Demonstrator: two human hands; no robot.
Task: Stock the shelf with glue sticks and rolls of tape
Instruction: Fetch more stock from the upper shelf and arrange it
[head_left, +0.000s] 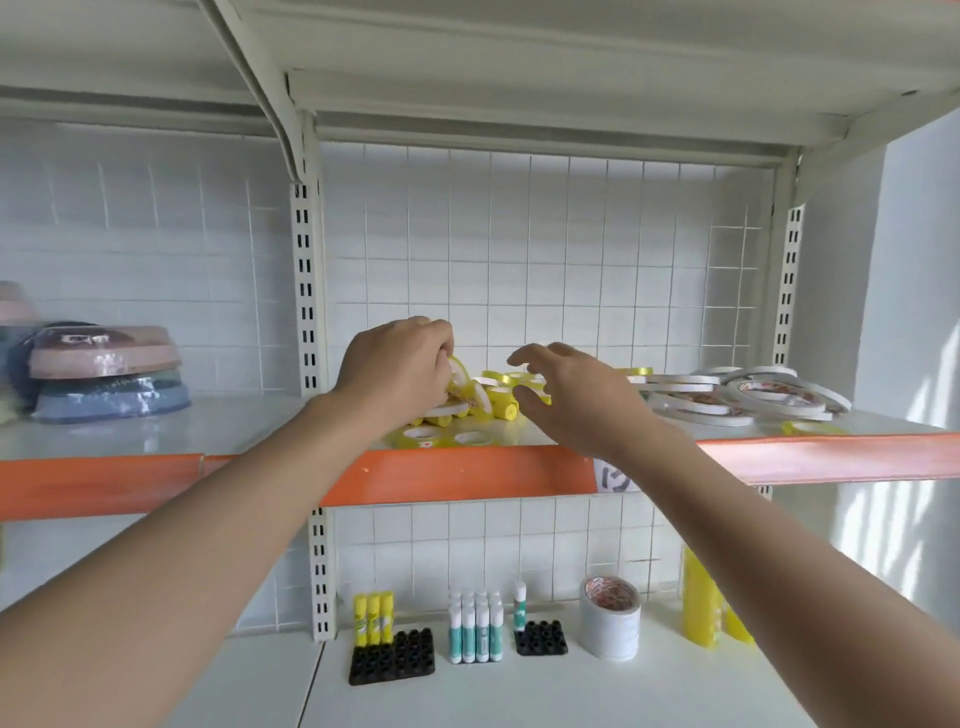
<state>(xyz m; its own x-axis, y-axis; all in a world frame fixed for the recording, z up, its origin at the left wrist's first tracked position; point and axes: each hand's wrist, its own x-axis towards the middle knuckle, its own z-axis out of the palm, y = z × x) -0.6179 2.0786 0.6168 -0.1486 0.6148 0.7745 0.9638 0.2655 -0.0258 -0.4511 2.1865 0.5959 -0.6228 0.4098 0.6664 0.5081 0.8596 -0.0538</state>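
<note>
Yellow tape roll (460, 371) in left hand (395, 371) grip, right hand (576, 395) beside

The shelf (156, 431) is white with an orange front strip (457, 473), and the back wall (519, 260) shows a white grid pattern. The small tape rolls (498, 400) are yellow, the flat tape rolls (748, 397) white. Below stand yellow glue sticks (372, 619), white-and-teal glue sticks (475, 631), black holders (392, 657) and a white wide tape roll (609, 618).
</note>
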